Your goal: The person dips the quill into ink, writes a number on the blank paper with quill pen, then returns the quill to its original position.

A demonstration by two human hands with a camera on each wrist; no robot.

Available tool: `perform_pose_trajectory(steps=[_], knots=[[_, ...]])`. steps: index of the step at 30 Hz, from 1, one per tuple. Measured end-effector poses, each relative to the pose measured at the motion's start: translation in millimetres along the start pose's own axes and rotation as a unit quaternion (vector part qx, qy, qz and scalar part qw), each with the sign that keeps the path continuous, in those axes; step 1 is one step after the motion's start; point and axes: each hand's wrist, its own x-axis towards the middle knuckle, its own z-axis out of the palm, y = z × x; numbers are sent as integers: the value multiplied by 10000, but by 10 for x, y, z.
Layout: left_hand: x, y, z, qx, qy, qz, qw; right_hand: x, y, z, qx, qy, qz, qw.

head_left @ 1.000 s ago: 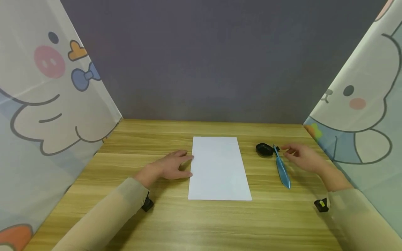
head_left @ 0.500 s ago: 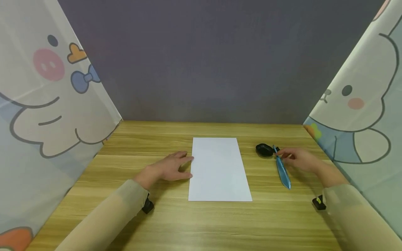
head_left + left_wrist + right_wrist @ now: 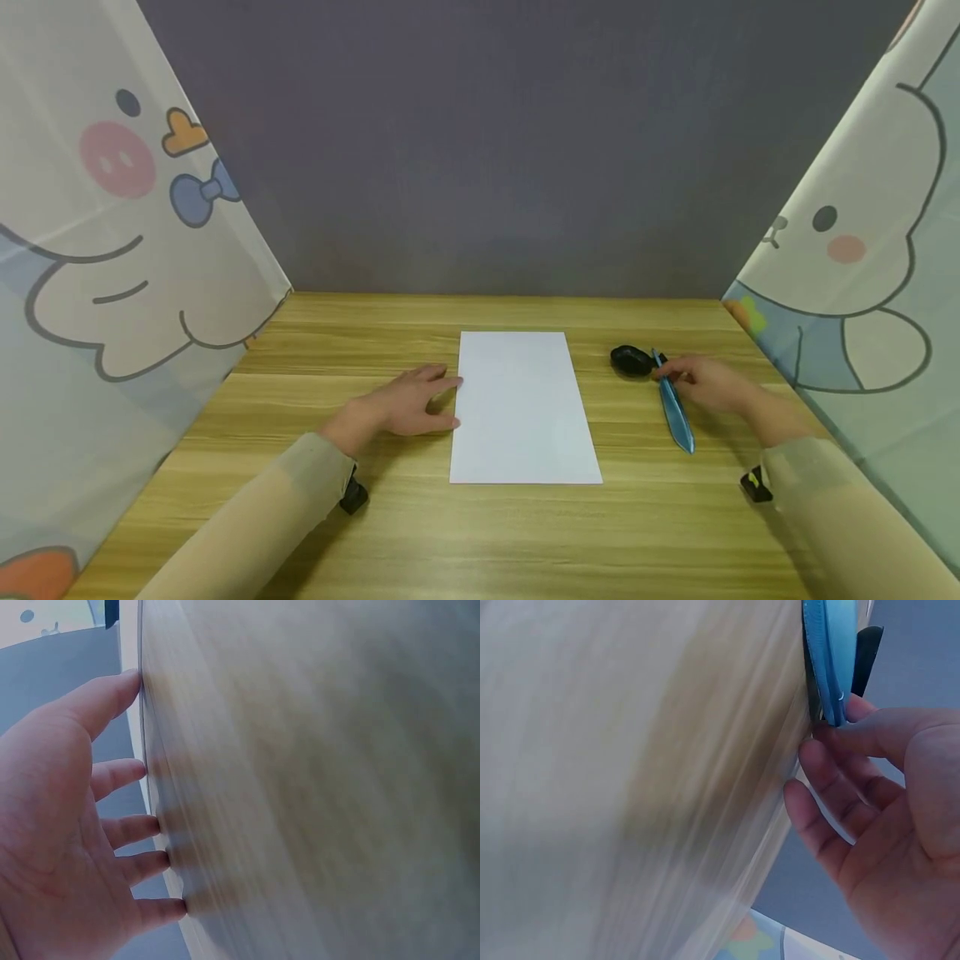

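Left hand point(image 3: 405, 402) lies flat on the wooden counter point(image 3: 480, 533), fingers straight and spread, tips at the left edge of the white sheet of paper point(image 3: 522, 408). The left wrist view confirms it: fingers extended, tips against the surface, nothing held. Grip released.

Right hand point(image 3: 708, 383) rests on the counter right of the sheet, well apart from it. Its thumb and forefinger meet at the far end of the blue feather pen point(image 3: 672, 406). In the right wrist view the fingertips point(image 3: 832, 739) close on the pen's dark tip end, the other fingers loosely curled below. Grip pinching the pen.

The pen lies on the counter, long axis running roughly away from the person, broad blue end nearer, narrow end farther. Whether any part has lifted off the surface, I cannot tell.

A small black dish-like object point(image 3: 630, 360) sits just left of the pen's far end, close to the fingertips.

Paper lies flat, portrait, centred between both hands.

Both forearms in beige sleeves. Cartoon-printed curtains point(image 3: 112, 233) flank the counter; grey wall point(image 3: 495, 142) behind.
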Motion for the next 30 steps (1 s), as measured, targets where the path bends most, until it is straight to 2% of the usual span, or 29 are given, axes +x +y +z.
perform_pose_trajectory(steps=[5, 11, 17, 19, 21, 26, 30], knots=[[-7, 17, 9, -31, -15, 6, 10000, -18, 20, 8, -226, 189, -259, 9992], [1, 11, 4, 8, -8, -3, 10000, -78, 0, -36, -802, 615, -586, 9932], [1, 2, 4, 16, -1, -16, 10000, -111, 67, -17, -1617, 1228, -1373, 9695], [-2, 0, 1, 15, -10, -29, 10000, -120, 75, -12, -1744, 1363, -1488, 9638], [-2, -2, 0, 2, -22, -45, 10000, -130, 72, -18, -1685, 1362, -1378, 9665], [-2, -5, 1, -18, -34, -74, 10000, -143, 26, -49, -1219, 1177, -650, 9834], [7, -11, 8, -4, -33, -62, 10000, -143, -1, -45, -774, 1256, -329, 9885]])
